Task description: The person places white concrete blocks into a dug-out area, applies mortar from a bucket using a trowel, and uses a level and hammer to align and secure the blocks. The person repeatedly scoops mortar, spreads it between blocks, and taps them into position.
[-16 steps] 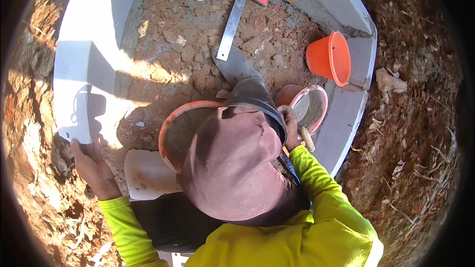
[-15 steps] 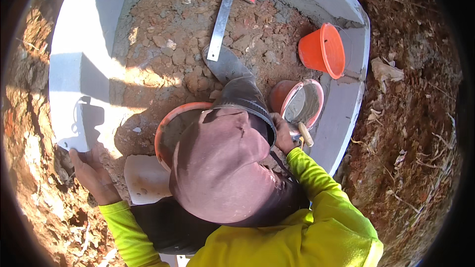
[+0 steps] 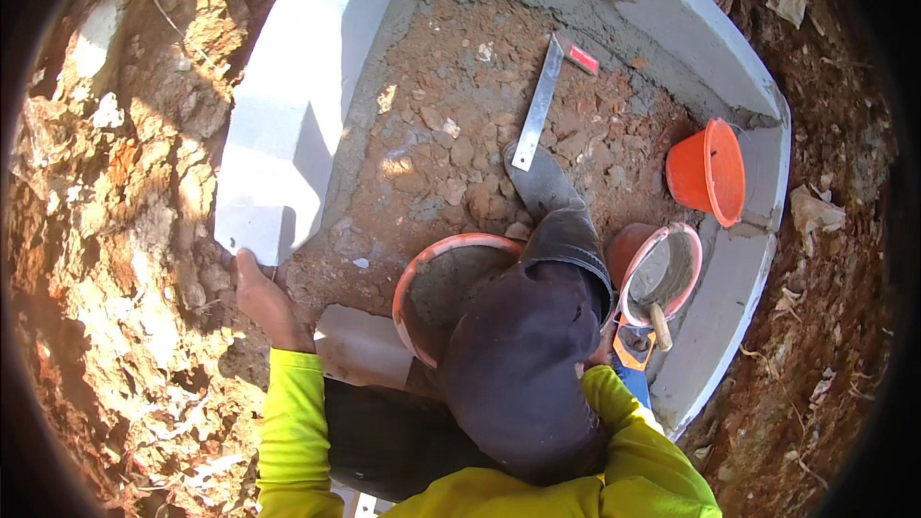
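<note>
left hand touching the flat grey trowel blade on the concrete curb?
Touching. The head view shows the left hand with fingers wrapped onto the lower edge of the flat grey trowel blade, which lies against the pale concrete curb; no gap shows.

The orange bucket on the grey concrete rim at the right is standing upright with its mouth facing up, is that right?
Not quite. The orange bucket is on the grey concrete rim at the right, but it lies tipped on its side, its open mouth turned sideways rather than up. The head view shows this.
</note>
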Available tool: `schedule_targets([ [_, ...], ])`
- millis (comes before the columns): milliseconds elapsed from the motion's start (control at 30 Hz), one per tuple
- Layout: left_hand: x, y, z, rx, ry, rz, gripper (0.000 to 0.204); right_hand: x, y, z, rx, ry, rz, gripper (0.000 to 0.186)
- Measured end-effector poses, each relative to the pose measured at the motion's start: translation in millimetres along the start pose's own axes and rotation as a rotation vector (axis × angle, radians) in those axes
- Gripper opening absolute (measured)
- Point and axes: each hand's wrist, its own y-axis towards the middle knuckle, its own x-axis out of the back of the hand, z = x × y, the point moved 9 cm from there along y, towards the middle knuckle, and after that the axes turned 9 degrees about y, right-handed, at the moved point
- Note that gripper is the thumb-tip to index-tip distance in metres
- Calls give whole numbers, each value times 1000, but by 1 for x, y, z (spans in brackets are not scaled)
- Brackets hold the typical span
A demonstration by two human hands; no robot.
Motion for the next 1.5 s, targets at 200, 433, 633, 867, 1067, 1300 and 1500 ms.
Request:
schedule_targets([
  [200, 9, 9, 8, -13, -97, 29, 35, 101, -101, 54, 19, -72, 323, 11],
  [433, 0, 7, 11, 45, -89, 107, 43, 148, -189, 99, -61, 69, 515, 24],
  [633, 9, 4, 8, 145, -216, 108, 43, 126, -198, 313, 512, -405, 316, 26],
  [867, 17, -96, -74, -543, -88, -115, 45, -23, -373, 556, 1672, -1228, 242, 36],
  [1067, 10, -135, -109, -745, 28, -102, 79, -207, -444, 486, 1861, -1601, 835, 38],
  [1300, -30, -83, -51, -291, 171, -35, 90, -354, -389, 313, 1612, -1527, 928, 43],
  [1500, -16, -64, -38, -137, 41, 12, 97, -363, -436, 297, 1483, -1473, 920, 46],
])
